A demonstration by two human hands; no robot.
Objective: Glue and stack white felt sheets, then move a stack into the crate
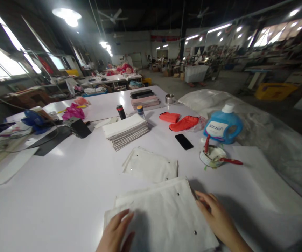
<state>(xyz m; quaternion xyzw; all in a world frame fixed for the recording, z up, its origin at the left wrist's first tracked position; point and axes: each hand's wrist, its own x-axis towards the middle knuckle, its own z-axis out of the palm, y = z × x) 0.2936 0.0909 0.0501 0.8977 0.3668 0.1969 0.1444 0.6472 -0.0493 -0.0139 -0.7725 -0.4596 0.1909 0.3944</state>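
Note:
A white fabric piece point(163, 213) with small metal studs lies at the table's near edge. My left hand point(115, 232) rests flat on its lower left part, fingers spread. My right hand point(215, 213) touches its right edge, fingertips by a thin dark strip at the upper right corner. Whether the fingers pinch that strip is unclear. A second white studded piece point(152, 164) lies just beyond, apart from both hands.
A stack of folded white cloth point(126, 131), a black phone point(183, 141), a small pot with red brushes point(213, 155), a blue bottle point(223, 124) and orange fabric point(183, 122) stand farther back. A large plastic-wrapped bundle point(266, 129) fills the right side. Cables and a black box point(78, 126) sit left.

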